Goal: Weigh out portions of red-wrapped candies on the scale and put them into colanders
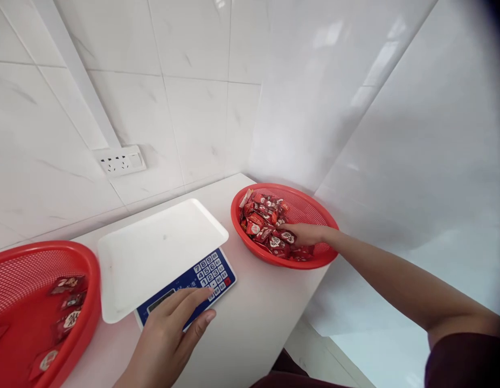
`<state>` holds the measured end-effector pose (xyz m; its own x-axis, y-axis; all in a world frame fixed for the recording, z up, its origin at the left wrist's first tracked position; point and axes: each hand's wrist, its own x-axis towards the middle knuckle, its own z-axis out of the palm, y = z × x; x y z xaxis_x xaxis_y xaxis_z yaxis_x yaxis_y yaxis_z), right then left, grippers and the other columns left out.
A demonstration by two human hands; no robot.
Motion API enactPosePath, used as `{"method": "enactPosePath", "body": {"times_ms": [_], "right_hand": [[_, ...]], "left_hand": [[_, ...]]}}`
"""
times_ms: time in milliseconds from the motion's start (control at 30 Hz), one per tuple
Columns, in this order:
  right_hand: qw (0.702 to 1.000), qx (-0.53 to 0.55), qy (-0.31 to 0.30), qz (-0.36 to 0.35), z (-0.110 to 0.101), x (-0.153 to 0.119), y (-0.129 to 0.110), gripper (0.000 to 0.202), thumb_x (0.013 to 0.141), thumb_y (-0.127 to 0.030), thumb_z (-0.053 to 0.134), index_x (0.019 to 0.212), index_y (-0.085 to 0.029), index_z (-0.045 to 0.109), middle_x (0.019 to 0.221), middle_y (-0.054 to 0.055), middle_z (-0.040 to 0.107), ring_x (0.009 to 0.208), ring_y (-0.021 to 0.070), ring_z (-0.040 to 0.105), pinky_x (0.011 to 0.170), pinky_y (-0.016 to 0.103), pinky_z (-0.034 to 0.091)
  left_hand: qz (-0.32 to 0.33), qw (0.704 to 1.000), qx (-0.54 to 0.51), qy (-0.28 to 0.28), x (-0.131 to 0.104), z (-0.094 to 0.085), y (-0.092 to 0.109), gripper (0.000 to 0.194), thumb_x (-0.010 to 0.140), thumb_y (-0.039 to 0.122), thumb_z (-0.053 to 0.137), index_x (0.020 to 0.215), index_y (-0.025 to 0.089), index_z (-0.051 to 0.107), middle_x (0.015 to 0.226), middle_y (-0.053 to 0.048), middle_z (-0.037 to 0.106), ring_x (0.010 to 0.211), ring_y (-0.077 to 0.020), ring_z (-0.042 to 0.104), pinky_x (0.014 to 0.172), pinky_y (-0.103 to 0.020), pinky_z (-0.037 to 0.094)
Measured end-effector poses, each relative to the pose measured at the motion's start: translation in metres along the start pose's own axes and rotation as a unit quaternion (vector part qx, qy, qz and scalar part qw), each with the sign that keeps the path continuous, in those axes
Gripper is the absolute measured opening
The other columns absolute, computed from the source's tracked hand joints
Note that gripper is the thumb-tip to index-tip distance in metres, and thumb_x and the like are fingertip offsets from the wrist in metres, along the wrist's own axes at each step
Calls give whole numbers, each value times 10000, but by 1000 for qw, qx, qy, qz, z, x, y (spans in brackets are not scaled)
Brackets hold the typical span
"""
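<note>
A digital scale with a white tray point(161, 253) and a blue keypad panel point(212, 275) stands on the white table. Over the front of that panel lies my left hand point(173, 323), fingers apart and holding nothing, one fingertip at the lower keys. My right hand point(302, 234) reaches into the right red basket point(282, 263), among red wrapped packets point(266, 215). Its fingertips are at a dark red packet point(287, 236) and partly hidden, so whether they grip it is unclear.
At the left edge, another red basket point(94, 291) holds several red packets point(68, 323). A wall socket point(119, 160) is on the tiled wall behind the table. White panels rise on the right.
</note>
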<state>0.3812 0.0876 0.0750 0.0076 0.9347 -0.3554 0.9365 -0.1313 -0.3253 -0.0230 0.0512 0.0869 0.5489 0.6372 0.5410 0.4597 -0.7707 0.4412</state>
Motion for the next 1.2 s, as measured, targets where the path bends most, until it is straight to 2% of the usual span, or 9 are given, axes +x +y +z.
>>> {"method": "enactPosePath", "body": {"times_ms": [167, 333, 467, 533, 633, 700, 800, 1000, 1200], "right_hand": [[998, 48, 41, -17, -28, -2, 16, 375, 758, -377, 565, 1082, -208, 652, 1140, 53, 660, 993, 250, 622, 822, 312, 486], [997, 45, 51, 22, -35, 3, 26, 492, 815, -554, 437, 1025, -172, 665, 1036, 99, 695, 939, 279, 636, 788, 354, 491], [998, 27, -44, 34, -22, 4, 26, 587, 683, -580, 613, 1118, -189, 657, 1054, 109, 696, 921, 303, 649, 763, 363, 508], [996, 12, -86, 34, -9, 4, 22, 845, 553, -519, 740, 1309, -214, 518, 1273, 120, 581, 1032, 327, 608, 808, 366, 501], [993, -16, -112, 45, 9, 6, 18, 1173, 457, -452, 796, 1462, -215, 240, 1506, 155, 251, 1148, 372, 525, 849, 398, 486], [991, -31, -120, 53, 16, 8, 17, 1235, 451, -428, 799, 1480, -230, 145, 1541, 157, 108, 1168, 384, 503, 838, 405, 492], [990, -44, -117, 63, 18, 10, 19, 1236, 452, -374, 805, 1481, -241, 134, 1546, 155, 52, 1191, 403, 473, 805, 404, 506], [994, -41, -71, 66, 16, 11, 15, 1032, 539, -222, 722, 1453, -250, 242, 1452, 171, 310, 1007, 352, 593, 627, 340, 521], [997, 20, -28, 69, 9, 8, 11, 708, 538, -83, 626, 1226, -232, 551, 1087, 136, 620, 789, 301, 636, 541, 312, 475]], "left_hand": [[-13, 1000, -3, 3, 1, -9, -4, 220, 880, 383, 502, 1019, 270, 630, 892, -12, 719, 757, -142, 695, 649, -175, 555], [-30, 1000, -1, 10, -2, -16, -6, 210, 873, 371, 524, 1026, 271, 627, 906, -1, 710, 769, -127, 687, 629, -151, 538], [-44, 999, -9, 10, -5, -16, -8, 222, 866, 373, 535, 1045, 270, 618, 935, -7, 702, 781, -136, 681, 645, -168, 541], [-45, 999, -6, 9, -6, -16, -9, 223, 864, 374, 537, 1043, 269, 619, 937, -7, 702, 789, -140, 681, 651, -172, 541], [-43, 999, 3, 5, -4, -15, -8, 222, 866, 375, 532, 1038, 267, 622, 936, -6, 704, 794, -139, 683, 645, -168, 539], [-40, 999, 9, -1, -2, -15, -7, 221, 869, 375, 527, 1031, 263, 627, 930, -6, 708, 793, -140, 685, 644, -168, 541], [-39, 999, 17, -8, -1, -16, -6, 229, 872, 380, 519, 1026, 254, 632, 923, -10, 712, 791, -146, 689, 645, -176, 547], [-50, 998, 30, -21, -2, -18, -5, 243, 877, 387, 509, 1041, 257, 631, 940, -10, 711, 798, -150, 690, 665, -196, 556], [-58, 998, 31, -25, -2, -21, -4, 256, 882, 397, 492, 1048, 263, 633, 946, -6, 713, 798, -147, 690, 660, -194, 556]]}}
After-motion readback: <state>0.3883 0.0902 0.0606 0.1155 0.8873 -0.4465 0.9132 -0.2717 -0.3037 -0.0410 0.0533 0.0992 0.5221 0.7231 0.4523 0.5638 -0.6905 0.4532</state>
